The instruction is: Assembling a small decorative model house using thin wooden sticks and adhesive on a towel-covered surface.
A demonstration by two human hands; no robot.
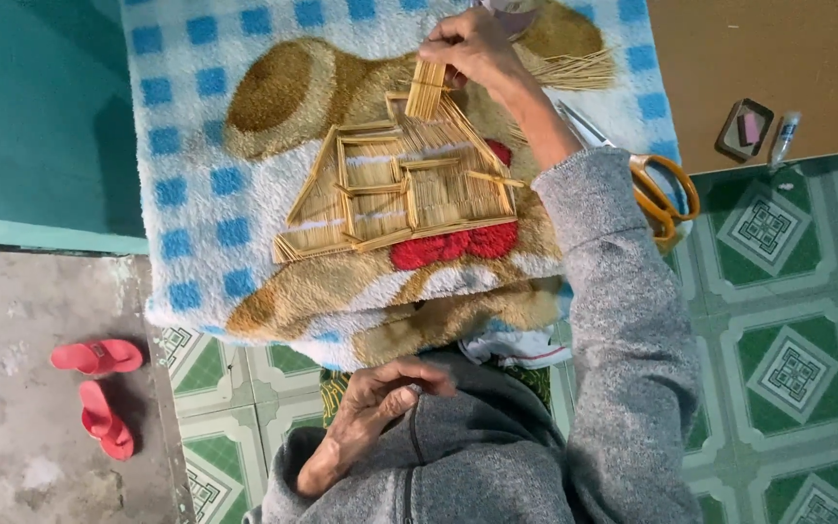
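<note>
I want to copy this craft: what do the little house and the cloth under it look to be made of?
House model: thin pale sticks, likely bamboo or wood, matt and unpainted, laid in rows; the right hand holds a small panel of them. Blanket: thick fluffy pile, probably synthetic fleece, printed with blue checks and brown shapes.

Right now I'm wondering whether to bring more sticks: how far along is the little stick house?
Done: the stick house on the blanket already has framed walls and filled panels. In hand: the right hand holds a small stick panel at the top edge, while the left hand rests by the body. Left: loose sticks lie unused, and the upper part looks unfinished.
</note>
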